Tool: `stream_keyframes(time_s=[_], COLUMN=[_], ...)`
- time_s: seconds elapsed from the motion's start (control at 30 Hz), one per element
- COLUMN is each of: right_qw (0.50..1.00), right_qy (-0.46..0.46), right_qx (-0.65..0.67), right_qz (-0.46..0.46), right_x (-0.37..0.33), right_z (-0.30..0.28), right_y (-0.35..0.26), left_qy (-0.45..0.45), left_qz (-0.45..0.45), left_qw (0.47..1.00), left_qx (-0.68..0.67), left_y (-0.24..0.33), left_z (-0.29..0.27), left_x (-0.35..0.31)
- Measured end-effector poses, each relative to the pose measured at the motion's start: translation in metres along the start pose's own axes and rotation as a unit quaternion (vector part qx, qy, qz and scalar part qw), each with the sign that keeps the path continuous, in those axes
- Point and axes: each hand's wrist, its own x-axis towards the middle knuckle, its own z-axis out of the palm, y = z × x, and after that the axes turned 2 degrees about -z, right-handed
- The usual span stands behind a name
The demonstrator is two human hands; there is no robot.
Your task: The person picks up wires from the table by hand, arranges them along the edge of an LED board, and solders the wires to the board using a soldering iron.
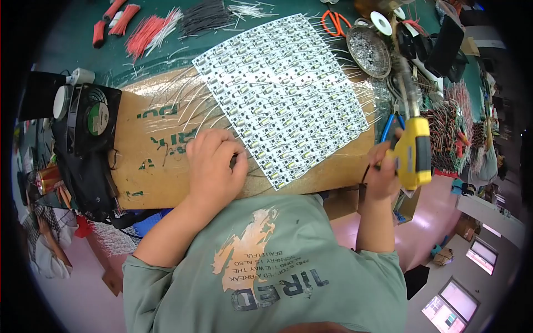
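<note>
A large white panel of small circuit boards (277,105) lies tilted on a cardboard sheet (150,183), with white wires sticking out along its left and right edges. At its lower left edge my left hand (214,166) rests on the cardboard. The fingers are curled and thumb and forefinger come together; what they hold, if anything, is hidden. My right hand (383,172) is wrapped round the grip of a yellow and black soldering gun (413,152), right of the panel. The gun's metal front points away from me and is blurred.
Black fan (97,119) stands at the left. Bundles of red wires (147,36) and black wires (205,19) lie at the back. Orange-handled scissors (335,23), a round metal pan (368,51) and blue-handled pliers (388,126) are at the right, near piled wired parts (447,133).
</note>
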Motion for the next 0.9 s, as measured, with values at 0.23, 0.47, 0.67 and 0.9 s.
stream_keyframes(time_s=[0.23, 0.47, 0.67, 0.9], right_qw=[0.973, 0.949, 0.946, 0.951], right_qy=[0.056, -0.014, -0.02, -0.03], right_qx=[0.143, 0.264, 0.251, 0.236], right_qz=[0.174, 0.174, 0.204, 0.196], right_x=[0.022, -0.017, -0.018, -0.019], right_z=[0.007, 0.027, 0.029, 0.028], right_y=[-0.007, 0.003, 0.005, 0.007], left_qy=[0.044, 0.002, 0.133, 0.035], left_qz=[0.022, 0.058, -0.012, -0.161], left_qw=[0.999, 0.998, 0.974, 0.934], left_qx=[-0.014, 0.01, 0.18, 0.318], left_y=[0.005, -0.018, -0.106, -0.134], left_z=[0.001, -0.032, -0.042, -0.055], left_x=[0.002, 0.048, 0.144, 0.188])
